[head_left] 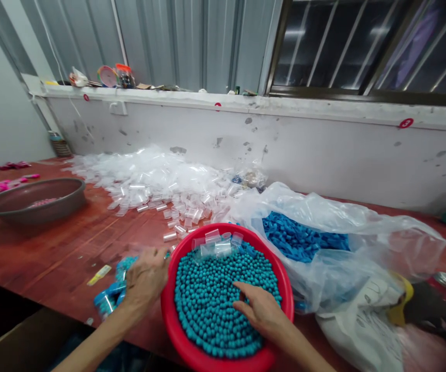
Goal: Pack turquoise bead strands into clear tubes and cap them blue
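A red basin (288, 289) stands at the table's front edge, filled with small teal beads (215, 294). Several short clear plastic tubes (223, 249) lie on the beads at the far side. My right hand (261, 310) is over the beads, its thumb and forefinger apart and the fingertips at the bead surface. Just left of the rim, my left hand (147, 276) is closed with curled fingers; a bit of teal shows at its fingertips, too small to name. Beside and partly behind that hand lie clear tubes with blue ends and teal contents (109, 298).
Loose clear tubes (149, 175) form a big pile behind the basin. Blue plastic pieces (304, 237) fill an open clear bag (385, 227) at the right. A grey-brown basin (33, 212) sits far left. A yellow-labelled strip (99, 275) lies on the red table (64, 258).
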`<state>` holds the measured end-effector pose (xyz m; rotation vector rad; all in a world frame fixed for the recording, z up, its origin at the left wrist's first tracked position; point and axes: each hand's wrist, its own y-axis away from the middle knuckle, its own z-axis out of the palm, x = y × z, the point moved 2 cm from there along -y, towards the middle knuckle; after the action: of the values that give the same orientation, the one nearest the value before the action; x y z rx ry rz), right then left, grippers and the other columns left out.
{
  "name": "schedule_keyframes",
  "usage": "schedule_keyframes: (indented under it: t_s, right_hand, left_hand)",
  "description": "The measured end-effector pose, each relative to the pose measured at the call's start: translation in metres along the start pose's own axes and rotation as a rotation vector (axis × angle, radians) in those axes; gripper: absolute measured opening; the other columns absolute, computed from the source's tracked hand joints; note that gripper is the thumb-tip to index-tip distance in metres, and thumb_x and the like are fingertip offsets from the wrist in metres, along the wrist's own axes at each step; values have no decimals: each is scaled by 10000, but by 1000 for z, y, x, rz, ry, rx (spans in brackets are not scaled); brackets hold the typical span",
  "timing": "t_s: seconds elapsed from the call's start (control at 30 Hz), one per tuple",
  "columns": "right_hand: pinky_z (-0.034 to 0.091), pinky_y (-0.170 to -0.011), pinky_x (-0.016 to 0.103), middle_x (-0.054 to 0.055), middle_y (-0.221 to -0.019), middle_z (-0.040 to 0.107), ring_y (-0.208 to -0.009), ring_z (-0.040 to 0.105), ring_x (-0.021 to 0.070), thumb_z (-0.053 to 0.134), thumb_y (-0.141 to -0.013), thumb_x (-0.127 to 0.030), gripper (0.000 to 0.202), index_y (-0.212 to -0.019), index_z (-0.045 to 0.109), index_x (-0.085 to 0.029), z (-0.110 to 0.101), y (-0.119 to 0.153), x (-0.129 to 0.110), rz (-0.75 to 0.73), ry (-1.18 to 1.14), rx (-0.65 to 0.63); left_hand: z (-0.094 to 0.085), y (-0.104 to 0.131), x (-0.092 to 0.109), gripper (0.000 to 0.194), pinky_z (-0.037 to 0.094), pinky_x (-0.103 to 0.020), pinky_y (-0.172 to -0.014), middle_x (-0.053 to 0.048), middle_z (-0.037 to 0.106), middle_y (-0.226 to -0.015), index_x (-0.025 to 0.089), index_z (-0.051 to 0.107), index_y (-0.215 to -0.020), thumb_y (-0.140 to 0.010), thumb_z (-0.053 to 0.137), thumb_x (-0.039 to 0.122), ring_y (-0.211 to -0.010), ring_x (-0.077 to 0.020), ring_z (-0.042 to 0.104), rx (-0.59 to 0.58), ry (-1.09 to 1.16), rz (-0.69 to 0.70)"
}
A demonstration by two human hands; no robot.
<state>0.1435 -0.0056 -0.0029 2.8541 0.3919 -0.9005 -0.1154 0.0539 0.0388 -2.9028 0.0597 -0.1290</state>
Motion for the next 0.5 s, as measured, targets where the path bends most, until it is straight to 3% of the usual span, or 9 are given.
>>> schedule_keyframes:
  t_s: [0.1,0.23,0.4,0.5]
  right_hand:
    - [395,-813,288,62,-944,647,-917,571,216,484,-798,-331,373,-1133,546,-179,0,1,-3,16,15,1]
    - [399,-790,281,57,-931,653,-901,577,213,475,-801,-338,355,-1111,565,-190,-6,3,-5,35,14,7]
    - [395,-782,269,48,-910,658,-881,584,203,468,-806,-329,340,-1099,572,-191,-12,5,-2,30,-28,47]
    - [397,-781,266,46,-893,659,-870,586,198,464,-809,-319,318,-1072,586,-189,-12,5,0,7,-50,66]
  left_hand:
    - [24,-4,35,305,390,-280,-665,-74,600,-813,169,575,-855,-842,317,332,-742,-195,557,-149,6,134]
    - [51,-13,70,288,400,-328,-725,-121,567,-959,145,522,-1025,-816,402,303,-835,-236,550,-179,1,248]
    - [63,-30,83,383,355,-358,-870,-136,483,-1167,153,411,-1192,-828,299,115,-1041,-238,475,-206,45,310]
    - [63,-37,86,411,355,-376,-876,-170,474,-1181,114,395,-1208,-815,281,84,-1059,-250,471,-239,71,322]
